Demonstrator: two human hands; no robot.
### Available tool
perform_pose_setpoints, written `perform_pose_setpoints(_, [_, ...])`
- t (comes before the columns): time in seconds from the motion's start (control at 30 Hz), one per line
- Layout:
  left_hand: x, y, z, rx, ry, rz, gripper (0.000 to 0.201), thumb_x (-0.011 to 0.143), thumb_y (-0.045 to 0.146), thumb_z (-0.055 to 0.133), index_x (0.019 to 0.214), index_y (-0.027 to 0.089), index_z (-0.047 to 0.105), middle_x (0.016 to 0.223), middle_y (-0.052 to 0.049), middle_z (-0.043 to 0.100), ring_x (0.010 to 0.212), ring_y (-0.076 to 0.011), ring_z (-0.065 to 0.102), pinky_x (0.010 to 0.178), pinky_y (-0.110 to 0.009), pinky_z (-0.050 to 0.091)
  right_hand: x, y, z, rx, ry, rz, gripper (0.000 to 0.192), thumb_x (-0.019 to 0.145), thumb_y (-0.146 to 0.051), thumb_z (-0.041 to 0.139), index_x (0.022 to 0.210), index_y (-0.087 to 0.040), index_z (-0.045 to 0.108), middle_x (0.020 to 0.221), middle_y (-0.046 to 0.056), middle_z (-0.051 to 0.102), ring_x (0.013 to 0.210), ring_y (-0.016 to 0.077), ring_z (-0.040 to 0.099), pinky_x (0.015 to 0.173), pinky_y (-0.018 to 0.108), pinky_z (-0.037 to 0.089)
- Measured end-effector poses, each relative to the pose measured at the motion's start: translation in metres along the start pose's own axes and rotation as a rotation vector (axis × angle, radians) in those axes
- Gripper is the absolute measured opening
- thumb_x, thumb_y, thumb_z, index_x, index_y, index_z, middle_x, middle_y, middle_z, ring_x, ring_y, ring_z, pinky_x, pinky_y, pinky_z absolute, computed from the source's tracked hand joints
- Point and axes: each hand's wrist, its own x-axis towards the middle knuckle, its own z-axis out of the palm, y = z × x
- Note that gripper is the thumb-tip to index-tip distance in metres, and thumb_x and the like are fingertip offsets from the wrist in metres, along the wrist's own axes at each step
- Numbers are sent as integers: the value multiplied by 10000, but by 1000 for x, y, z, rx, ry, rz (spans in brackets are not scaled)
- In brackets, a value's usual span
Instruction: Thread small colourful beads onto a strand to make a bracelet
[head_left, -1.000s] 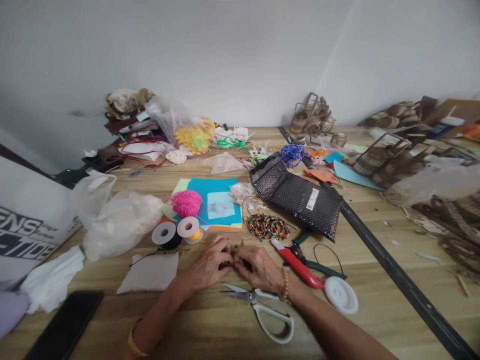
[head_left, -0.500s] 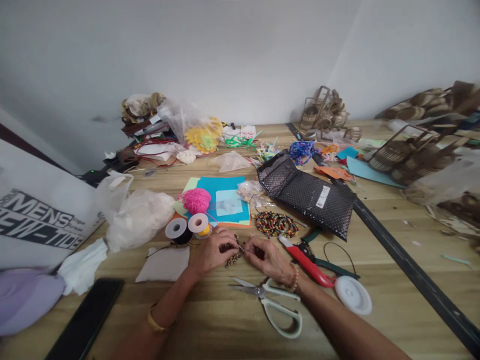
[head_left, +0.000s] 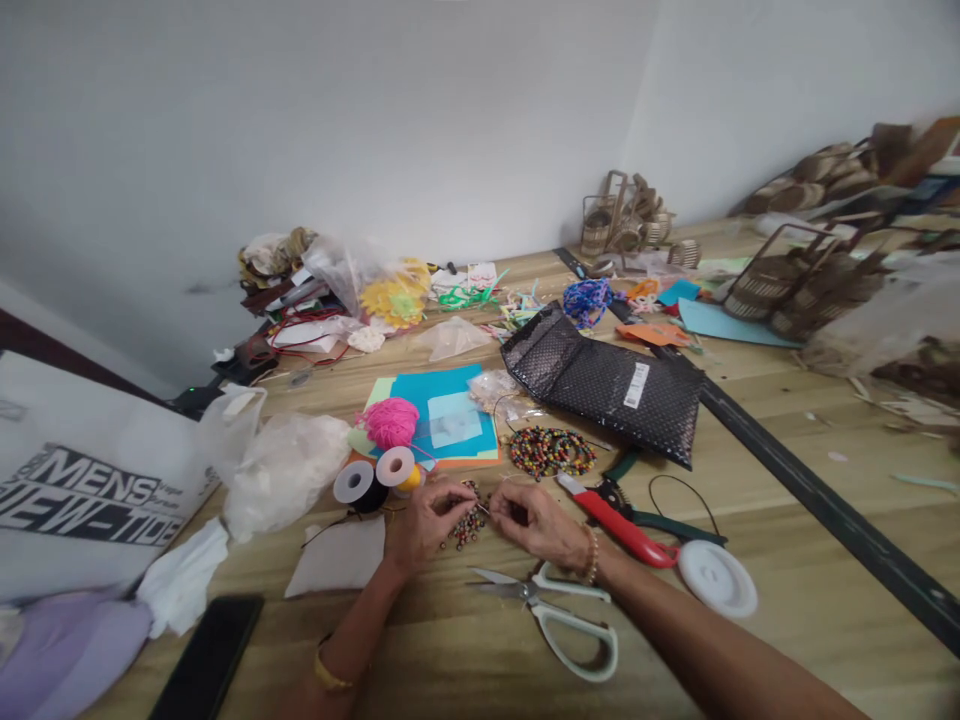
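My left hand (head_left: 426, 522) and my right hand (head_left: 534, 522) meet low in the middle of the wooden table (head_left: 750, 520). A short string of small multicoloured beads (head_left: 466, 522) hangs between them: the left fingers pinch the beads, the right fingers pinch the thin thread end beside them. White-handled scissors (head_left: 559, 612) lie just under my right wrist. Coils of beaded strands (head_left: 551, 451) rest a little beyond my right hand. Two thread spools (head_left: 375, 474) stand next to my left hand.
A red-handled cutter (head_left: 616, 522) and a white round lid (head_left: 718, 578) lie to the right. Pink yarn (head_left: 391, 421) sits on blue paper (head_left: 450, 412). A black padded envelope (head_left: 607, 383), plastic bags (head_left: 281, 468), a dark phone (head_left: 210, 660) and woven baskets (head_left: 795, 285) surround the spot.
My hands have drawn slightly apart, and the beaded string now shows between them. The camera has swung left and tilted, shifting everything on the table.
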Motion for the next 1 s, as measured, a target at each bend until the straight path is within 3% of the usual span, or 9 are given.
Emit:
perform_pose_setpoints(0.27, [0,-13,3,-183,7,-29,19,747,209,734,738,192,735,782,-32,748,754,-170,676,741,-264,532,1,7,2,27,-12,2,87,825,-178,529,742,-172,556,598,-39,486,524,93,412,511,202,321])
perform_pose_setpoints(0.5, [-1,-19,3,-337,-47,-137,137,710,278,771,807,181,761,829,-47,764,785,-176,685,741,-256,550,1,6,1,60,-22,1,88,828,-173,522,746,-169,553,606,-40,474,535,95,404,516,203,317])
perform_pose_setpoints(0.7, [3,-13,1,-379,-91,-147,126,692,278,780,746,166,764,796,-63,763,761,-178,685,720,-255,555,2,6,1,108,-28,-5,81,828,-173,525,752,-170,554,614,-40,479,545,94,410,523,202,321])
perform_pose_setpoints(1.0, [3,-17,2,-382,-69,-171,145,665,286,802,723,161,757,760,-61,755,721,-172,676,701,-255,550,2,3,-1,103,-48,17,58,807,-164,538,755,-169,565,643,-26,510,571,101,435,541,205,339])
